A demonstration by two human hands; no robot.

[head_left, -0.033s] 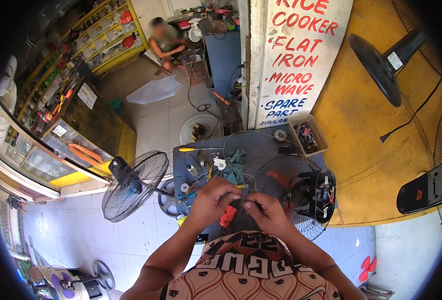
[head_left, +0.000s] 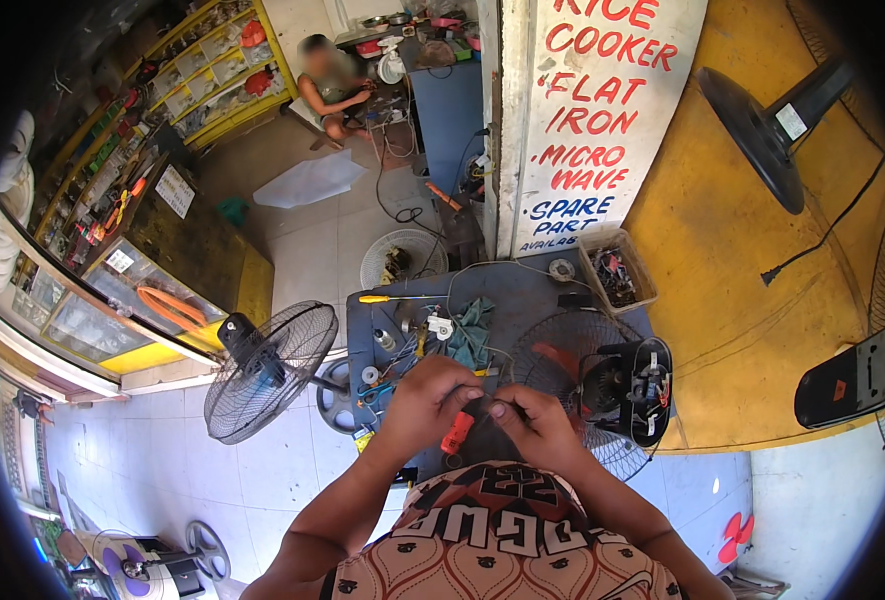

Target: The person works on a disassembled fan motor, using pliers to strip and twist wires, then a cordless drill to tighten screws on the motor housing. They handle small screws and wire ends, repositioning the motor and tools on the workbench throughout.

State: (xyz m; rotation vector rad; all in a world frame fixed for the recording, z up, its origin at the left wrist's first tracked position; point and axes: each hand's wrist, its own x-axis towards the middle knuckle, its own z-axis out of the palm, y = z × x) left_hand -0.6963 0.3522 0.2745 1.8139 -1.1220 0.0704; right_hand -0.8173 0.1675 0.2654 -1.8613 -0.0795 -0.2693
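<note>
My left hand (head_left: 431, 402) and my right hand (head_left: 540, 424) are almost fingertip to fingertip over the near part of the blue-grey workbench (head_left: 508, 285). Thumb and fingers of each are pinched closed. Something thin and dark lies between them, too small to make out. A red handle-like piece (head_left: 457, 433) shows just below, between my hands. Right of them is an opened electric fan (head_left: 623, 392), its inner parts bare and its wire cage against the bench. A green cloth (head_left: 471, 332) lies just beyond my fingers.
A yellow-handled screwdriver (head_left: 388, 299) and loose small tools lie on the bench's left, with a bin of parts (head_left: 618, 270) at the far right corner. A stand fan (head_left: 273, 370) stands left. Another person (head_left: 333, 95) sits far back. A yellow counter (head_left: 733, 290) is at right.
</note>
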